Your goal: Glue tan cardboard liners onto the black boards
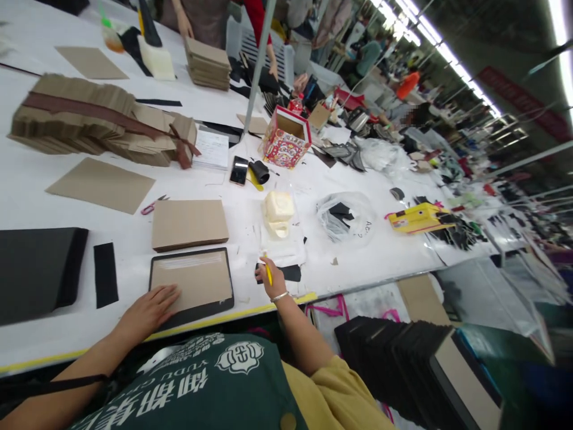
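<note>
My left hand (161,306) lies flat with fingers stretched over the left part of a cardboard panel (201,278), which rests on a black sheet (227,303) whose edges show around it. My right hand (272,282) is closed around a slim yellow-handled tool (268,273); its working end cannot be made out. Beneath that hand is a black strip (293,273) on the white tabletop. Just beyond stands a pale yellow-white block-shaped container (279,206) on a whitish sheet. A stack of cardboard panels (190,222) sits right behind the panel under my left hand.
Left are black sheets (33,275), a black strip (105,275) and pink-handled scissors (152,206). Farther back lie tied cardboard bundles (89,119), a phone (239,170) and a red patterned box (286,138). A metal pole (259,65) rises there. Black panels (403,364) stand below right. Other people work beyond.
</note>
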Tool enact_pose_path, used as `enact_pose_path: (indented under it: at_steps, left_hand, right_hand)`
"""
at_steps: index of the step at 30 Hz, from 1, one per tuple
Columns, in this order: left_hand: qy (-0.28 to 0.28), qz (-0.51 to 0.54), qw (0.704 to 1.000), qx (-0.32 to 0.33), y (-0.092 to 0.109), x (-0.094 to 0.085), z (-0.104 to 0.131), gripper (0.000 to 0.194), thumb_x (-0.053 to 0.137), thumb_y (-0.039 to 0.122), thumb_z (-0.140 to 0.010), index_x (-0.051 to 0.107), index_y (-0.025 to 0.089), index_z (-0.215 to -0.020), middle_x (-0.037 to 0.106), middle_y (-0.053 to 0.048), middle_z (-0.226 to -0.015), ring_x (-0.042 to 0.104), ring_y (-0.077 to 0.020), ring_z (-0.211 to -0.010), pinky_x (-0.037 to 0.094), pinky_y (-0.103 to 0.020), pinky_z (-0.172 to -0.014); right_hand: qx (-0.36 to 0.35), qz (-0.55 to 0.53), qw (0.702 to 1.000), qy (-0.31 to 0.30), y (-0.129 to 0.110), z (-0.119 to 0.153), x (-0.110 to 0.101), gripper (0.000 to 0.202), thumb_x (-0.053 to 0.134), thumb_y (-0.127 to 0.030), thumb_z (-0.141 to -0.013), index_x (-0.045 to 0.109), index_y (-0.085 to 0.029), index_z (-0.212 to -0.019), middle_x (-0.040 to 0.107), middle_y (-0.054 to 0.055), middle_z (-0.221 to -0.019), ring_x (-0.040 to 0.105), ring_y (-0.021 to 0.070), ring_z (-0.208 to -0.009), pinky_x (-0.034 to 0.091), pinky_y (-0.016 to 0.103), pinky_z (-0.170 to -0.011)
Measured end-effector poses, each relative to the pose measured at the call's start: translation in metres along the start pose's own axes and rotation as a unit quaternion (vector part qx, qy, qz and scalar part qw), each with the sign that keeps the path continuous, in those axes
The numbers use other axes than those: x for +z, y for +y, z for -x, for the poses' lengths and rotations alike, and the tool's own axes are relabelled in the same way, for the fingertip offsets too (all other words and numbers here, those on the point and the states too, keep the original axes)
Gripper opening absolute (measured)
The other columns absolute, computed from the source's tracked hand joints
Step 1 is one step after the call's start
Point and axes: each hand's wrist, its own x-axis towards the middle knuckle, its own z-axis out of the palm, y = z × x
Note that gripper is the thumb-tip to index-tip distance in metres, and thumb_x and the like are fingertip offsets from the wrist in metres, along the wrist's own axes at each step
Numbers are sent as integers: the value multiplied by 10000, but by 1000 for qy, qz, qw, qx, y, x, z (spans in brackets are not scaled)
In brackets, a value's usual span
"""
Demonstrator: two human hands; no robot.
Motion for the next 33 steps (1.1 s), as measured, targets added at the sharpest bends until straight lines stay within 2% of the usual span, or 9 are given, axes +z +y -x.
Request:
enact_pose_path:
  at_steps: [3,5,8,12,19,26,29,33]
  left_hand:
    - [-6,-5,1000,-2,2,-5,-2,476,405,457,-833,562,160,-1172,513,-124,-1260,472,-254,-1140,348,-407,-985]
    - [-19,-4,1000,-14,5,-12,-5,475,409,460,-829,562,167,-1171,510,-120,-1264,479,-254,-1133,351,-404,-985]
    - [-41,12,999,-34,9,-19,-8,472,399,472,-827,565,182,-1161,516,-109,-1260,483,-248,-1132,343,-407,-994]
    - [-54,24,997,-47,13,-24,-10,457,384,461,-834,561,188,-1156,505,-103,-1271,473,-239,-1145,329,-397,-1006]
    - [-68,6,996,-49,17,-26,-12,429,410,384,-831,548,163,-1171,501,-121,-1268,462,-240,-1150,318,-386,-1009]
    - [-64,19,996,-67,18,-24,-11,417,433,368,-817,558,173,-1164,495,-113,-1272,466,-243,-1133,335,-392,-997]
    - [-70,17,995,-70,18,-25,-12,422,449,347,-808,555,160,-1171,491,-118,-1273,467,-248,-1127,339,-383,-995]
    - [-79,26,993,-77,19,-28,-13,413,447,336,-802,559,170,-1164,496,-114,-1269,465,-249,-1129,344,-379,-992]
  right_hand:
    - [-13,183,982,31,35,16,-11,268,400,-300,-889,517,-182,-1099,632,56,-883,598,148,-802,455,258,-733]
    - [-46,284,958,12,53,17,-10,224,453,-257,-865,544,-171,-1050,613,78,-887,558,178,-870,426,276,-773]
    - [-93,358,929,-20,68,10,0,213,489,-217,-844,552,-172,-1042,590,83,-850,516,193,-870,397,284,-775]
    - [-103,374,921,-16,78,-1,10,238,427,-161,-863,545,-167,-1070,569,79,-819,493,184,-823,377,281,-751]
    - [-135,369,919,-30,87,-10,8,258,383,-115,-867,546,-145,-1065,562,74,-795,485,172,-779,367,286,-760]
    - [-81,364,928,-3,85,-15,9,298,540,-269,-819,509,-170,-1099,552,90,-915,481,194,-856,380,285,-766]
    - [-84,372,924,-24,82,-16,8,244,470,-203,-851,513,-178,-1089,564,81,-865,487,189,-831,376,284,-767]
    - [-75,368,926,-39,77,-17,4,276,412,-133,-851,519,-184,-1100,579,80,-829,500,188,-804,375,276,-739]
